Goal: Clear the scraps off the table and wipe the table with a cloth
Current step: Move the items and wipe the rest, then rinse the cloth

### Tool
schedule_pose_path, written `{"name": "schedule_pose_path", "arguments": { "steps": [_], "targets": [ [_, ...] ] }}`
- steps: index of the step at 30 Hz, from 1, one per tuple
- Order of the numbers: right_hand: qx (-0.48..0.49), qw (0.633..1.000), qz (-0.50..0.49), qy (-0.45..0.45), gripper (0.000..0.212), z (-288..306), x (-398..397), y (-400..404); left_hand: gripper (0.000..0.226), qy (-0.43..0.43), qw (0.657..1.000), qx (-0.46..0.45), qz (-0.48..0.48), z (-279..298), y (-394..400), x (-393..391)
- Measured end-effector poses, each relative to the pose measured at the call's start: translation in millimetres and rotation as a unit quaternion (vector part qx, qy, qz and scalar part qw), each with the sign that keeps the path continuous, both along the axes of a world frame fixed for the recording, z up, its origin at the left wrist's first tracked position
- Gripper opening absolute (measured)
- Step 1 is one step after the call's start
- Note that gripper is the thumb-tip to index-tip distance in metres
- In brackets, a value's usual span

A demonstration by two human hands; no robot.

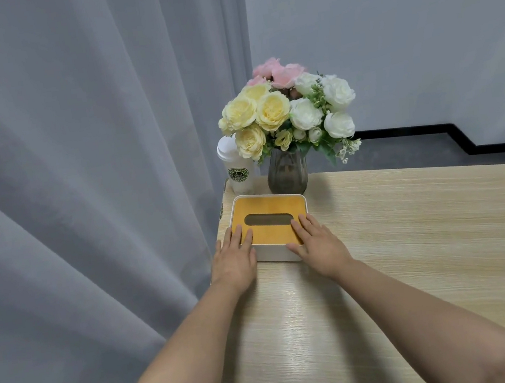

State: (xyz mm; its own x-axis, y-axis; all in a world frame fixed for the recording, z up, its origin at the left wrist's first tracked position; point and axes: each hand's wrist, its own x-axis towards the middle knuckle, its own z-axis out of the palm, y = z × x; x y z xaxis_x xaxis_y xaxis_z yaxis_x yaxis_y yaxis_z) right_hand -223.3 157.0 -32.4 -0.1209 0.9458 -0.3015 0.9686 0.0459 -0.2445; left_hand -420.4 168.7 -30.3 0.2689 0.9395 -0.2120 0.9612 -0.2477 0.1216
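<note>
both hands lay flat on the white tissue box with the yellow wooden lid (268, 221) at the far left corner of the pale wood-grain table (411, 234), fingers straight: the left hand (235, 254) on its left edge, the right hand (316, 244) on its right. no cloth or scraps showed. behind it, flowers partly hid the white lidded paper cup (237, 170) beside the grey glass vase (287, 170); the cup's logo was too small to read.

A homely room, likely a living space: grey curtain (78, 150) at the left, a wooden table (413, 250), a vase of roses (287, 170), a coffee cup (240, 173) and a tissue box (268, 215) at the far corner.
</note>
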Motion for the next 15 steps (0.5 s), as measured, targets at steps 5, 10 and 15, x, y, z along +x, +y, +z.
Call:
{"name": "schedule_pose_path", "arguments": {
  "steps": [5,10,15],
  "targets": [
    [-0.007,1.000,0.005,-0.008,0.061,0.3,0.7,8.3,0.051,0.018,1.000,-0.018,-0.006,-2.4,-2.6,-1.0],
    [-0.015,1.000,0.010,-0.012,0.061,1.5,0.1,10.4,0.051,0.029,0.999,-0.015,0.006,-1.4,-4.9,2.8],
    [-0.017,1.000,0.018,-0.017,0.060,3.0,1.1,11.9,0.051,0.044,0.998,-0.032,0.007,3.2,-5.7,4.6]
  ]
}}
